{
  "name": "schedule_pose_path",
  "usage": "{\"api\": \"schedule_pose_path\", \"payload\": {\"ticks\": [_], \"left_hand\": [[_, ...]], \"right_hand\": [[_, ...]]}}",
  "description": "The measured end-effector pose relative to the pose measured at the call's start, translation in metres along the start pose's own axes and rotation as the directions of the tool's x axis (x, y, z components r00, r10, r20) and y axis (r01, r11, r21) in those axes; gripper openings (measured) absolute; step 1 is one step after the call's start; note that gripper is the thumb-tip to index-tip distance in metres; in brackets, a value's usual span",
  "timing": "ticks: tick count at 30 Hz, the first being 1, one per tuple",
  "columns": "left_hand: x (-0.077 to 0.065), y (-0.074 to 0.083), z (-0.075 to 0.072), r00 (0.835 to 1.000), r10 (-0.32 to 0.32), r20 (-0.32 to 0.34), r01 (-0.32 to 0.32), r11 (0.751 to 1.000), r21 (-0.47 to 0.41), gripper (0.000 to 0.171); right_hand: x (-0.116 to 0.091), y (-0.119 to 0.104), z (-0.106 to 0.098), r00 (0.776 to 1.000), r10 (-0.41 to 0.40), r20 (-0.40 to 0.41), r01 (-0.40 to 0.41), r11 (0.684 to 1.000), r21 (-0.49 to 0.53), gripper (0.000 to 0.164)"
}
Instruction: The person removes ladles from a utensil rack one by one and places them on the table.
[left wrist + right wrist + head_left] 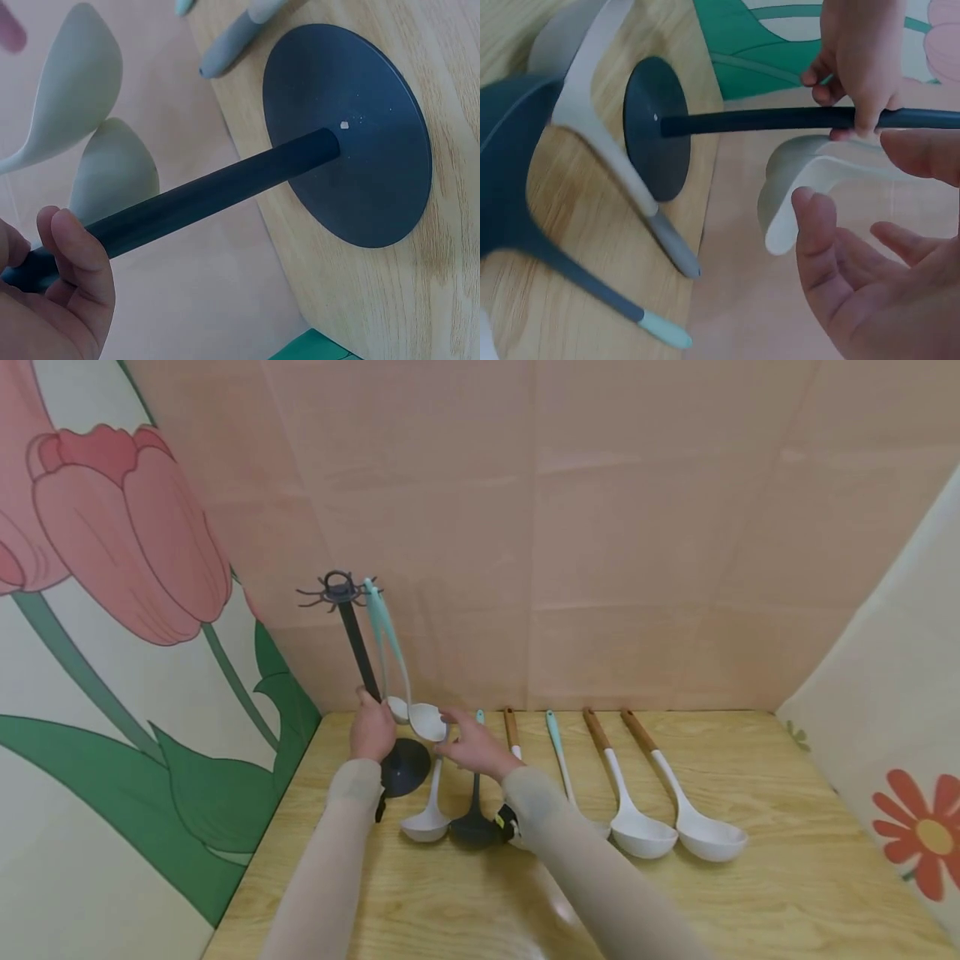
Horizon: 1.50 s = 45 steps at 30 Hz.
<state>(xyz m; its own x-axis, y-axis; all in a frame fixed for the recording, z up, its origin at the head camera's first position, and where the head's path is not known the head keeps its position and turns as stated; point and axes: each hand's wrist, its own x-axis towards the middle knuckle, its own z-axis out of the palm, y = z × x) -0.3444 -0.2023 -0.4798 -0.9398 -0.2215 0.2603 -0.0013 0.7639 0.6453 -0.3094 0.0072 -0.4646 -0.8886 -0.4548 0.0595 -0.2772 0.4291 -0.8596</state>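
My left hand grips the black pole of a utensil stand, which has hooks round its top and a round base on the table. Two ladles with light green handles hang from the hooks on the right side. Their white bowls hang side by side: the nearer ladle partly covers the farther ladle. Beside the nearer bowl is my right hand, its fingers spread and loosely bent. In the right wrist view, a gap shows between those fingers and the hanging ladles, with nothing held.
Several ladles lie in a row on the wooden table: a grey-handled ladle, a black-bowled ladle, and white ladles with brown or green handles. My right forearm covers part of the row. A pink cloth backdrop rises behind.
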Motion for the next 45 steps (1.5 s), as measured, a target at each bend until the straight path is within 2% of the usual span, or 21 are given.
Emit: {"api": "schedule_pose_path", "payload": {"ticks": [3, 9, 14, 17, 23, 27, 34, 38, 45], "left_hand": [[0.0, 0.0, -0.001, 1.0, -0.001, -0.006, 0.001, 1.0, -0.001, 0.055], [0.0, 0.001, 0.0, 1.0, -0.013, -0.001, 0.013, 1.0, 0.007, 0.058], [0.001, 0.0, 0.001, 1.0, -0.016, -0.004, 0.016, 1.0, 0.016, 0.056], [0.001, 0.001, 0.001, 1.0, -0.012, -0.012, 0.012, 1.0, 0.023, 0.055], [0.0, 0.002, 0.002, 1.0, -0.01, -0.018, 0.01, 1.0, 0.011, 0.053], [0.0, 0.002, 0.003, 1.0, -0.007, -0.01, 0.007, 1.0, 0.006, 0.055], [0.002, 0.0, 0.002, 1.0, 0.007, -0.018, -0.007, 1.0, 0.022, 0.055], [0.002, 0.0, 0.002, 1.0, 0.001, -0.013, -0.001, 1.0, 0.021, 0.057], [0.002, -0.001, 0.002, 1.0, 0.005, -0.014, -0.005, 1.0, 0.012, 0.054]], "right_hand": [[0.008, -0.006, 0.005, 1.0, -0.006, 0.031, 0.003, 0.996, 0.093, 0.071], [0.02, -0.012, 0.012, 0.999, -0.001, 0.054, -0.01, 0.978, 0.208, 0.078], [0.025, -0.017, 0.018, 0.996, -0.004, 0.084, -0.023, 0.95, 0.311, 0.08], [0.028, -0.02, 0.021, 0.996, -0.004, 0.09, -0.027, 0.941, 0.336, 0.08], [0.034, -0.022, 0.026, 0.995, -0.012, 0.098, -0.032, 0.899, 0.437, 0.083], [0.035, -0.024, 0.028, 0.995, -0.005, 0.096, -0.04, 0.886, 0.463, 0.085], [0.035, -0.026, 0.029, 0.994, -0.045, 0.103, -0.005, 0.899, 0.438, 0.082], [0.035, -0.027, 0.03, 0.994, -0.05, 0.095, 0.002, 0.891, 0.454, 0.08], [0.037, -0.026, 0.034, 0.996, -0.045, 0.081, 0.002, 0.884, 0.467, 0.085]]}}
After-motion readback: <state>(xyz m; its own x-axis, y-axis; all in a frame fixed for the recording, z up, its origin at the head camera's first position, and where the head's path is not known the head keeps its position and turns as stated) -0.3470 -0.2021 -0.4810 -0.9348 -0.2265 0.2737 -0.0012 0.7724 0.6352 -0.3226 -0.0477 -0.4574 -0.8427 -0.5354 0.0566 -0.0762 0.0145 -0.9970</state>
